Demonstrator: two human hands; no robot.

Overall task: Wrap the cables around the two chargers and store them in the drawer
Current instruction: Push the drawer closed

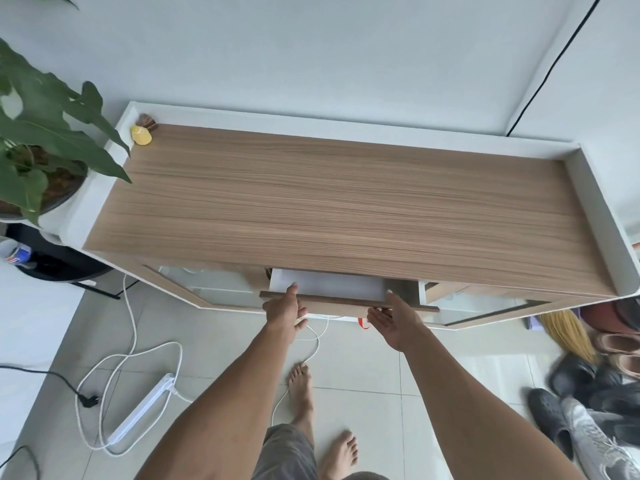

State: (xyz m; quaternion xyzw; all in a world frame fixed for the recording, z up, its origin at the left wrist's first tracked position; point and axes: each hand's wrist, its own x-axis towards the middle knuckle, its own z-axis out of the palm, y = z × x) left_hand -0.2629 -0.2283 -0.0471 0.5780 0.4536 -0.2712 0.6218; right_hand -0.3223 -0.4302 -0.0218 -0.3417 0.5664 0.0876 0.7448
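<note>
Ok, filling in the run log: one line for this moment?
drawer: part open | left hand: open, at its front | right hand: open, at its front | chargers: not in view

The place is a home, in a lived-in corner of a room rather than a workplace. A low sideboard with a wood-grain top and raised white rim [346, 202] stands against a plain pale wall [311, 46]. Its shallow white-lined drawer [327, 287] is pulled slightly out at 6 o'clock. A leafy green potted plant [41, 133] sits at 9 o'clock, and a small yellow figurine [141, 135] occupies the top's 10 o'clock corner. On the glossy pale floor tiles [363, 368], a white power strip [138, 414] with a trailing cord lies at 7 o'clock. A jumble of shoes and slippers [595, 410] is at 4 o'clock, and bare feet [301, 386] are at 6 o'clock.
</note>
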